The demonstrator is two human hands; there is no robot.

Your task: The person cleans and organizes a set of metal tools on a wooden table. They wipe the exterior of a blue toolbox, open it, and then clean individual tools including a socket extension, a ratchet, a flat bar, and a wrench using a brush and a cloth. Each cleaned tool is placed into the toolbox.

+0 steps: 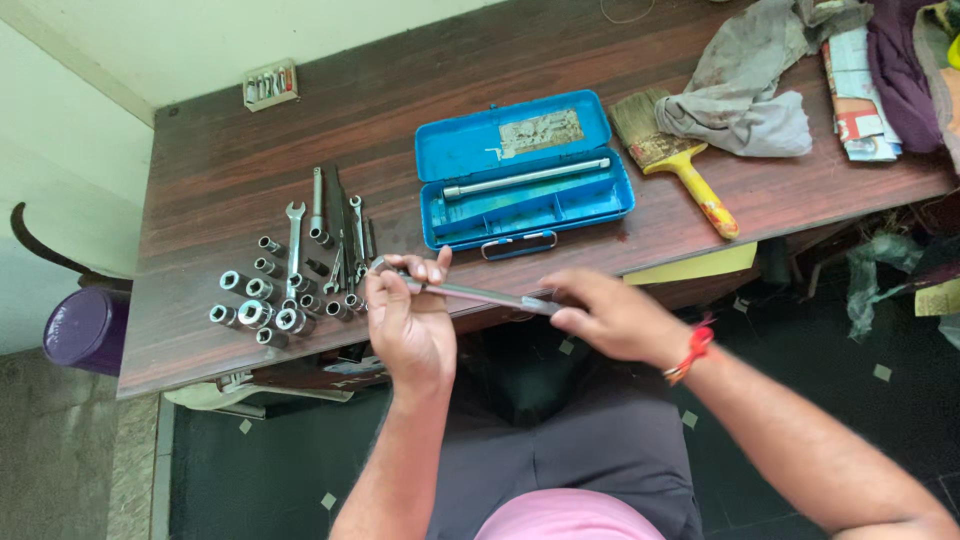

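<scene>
Both hands hold one long slim steel ratchet handle [480,294] just over the near edge of the dark wooden worktop [200,180], in front of the open blue metal tool case [525,165]. The left hand [410,325] has a closed grip around the head end, thumb and fingers wrapped over it; the right hand [610,318] pinches the other end shut between fingertips. The handle's long axis runs nearly level across the view, tilted slightly, with its head pointing towards the cluster of loose chrome sockets [262,300] and small spanners [335,235] lying at the person's left. To handle it well, I judge the left hand should steady the head firmly while the right turns or pulls squarely along the shaft, avoiding any sideways bending.
</scene>
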